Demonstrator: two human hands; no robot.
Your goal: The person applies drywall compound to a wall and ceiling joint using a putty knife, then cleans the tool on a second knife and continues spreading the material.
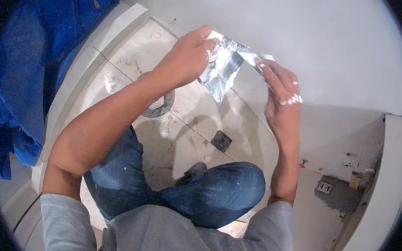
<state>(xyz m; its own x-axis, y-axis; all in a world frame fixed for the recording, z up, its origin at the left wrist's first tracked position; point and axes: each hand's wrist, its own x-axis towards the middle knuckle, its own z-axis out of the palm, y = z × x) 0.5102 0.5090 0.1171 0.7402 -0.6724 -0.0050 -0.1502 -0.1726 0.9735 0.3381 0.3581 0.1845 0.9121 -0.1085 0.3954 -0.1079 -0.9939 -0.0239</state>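
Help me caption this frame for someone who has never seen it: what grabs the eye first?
First, the crumpled silvery foil sheet held up at the top centre, pinched between the left hand and the right hand, whose fingers carry white smears. Beneath it lies the pale tiled floor with a round grey drain ring and a small dark square opening. A bright blue cloth hangs along the left edge.

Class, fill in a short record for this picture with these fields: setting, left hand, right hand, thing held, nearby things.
setting: tiled floor beside a pale wall, person crouching
left hand: grips one edge of the crumpled foil sheet
right hand: pinches the opposite edge, white smears on the fingers
thing held: shiny sheet, creased, held up above the floor
nearby things: round floor opening, small dark square on a tile, blue cloth at left
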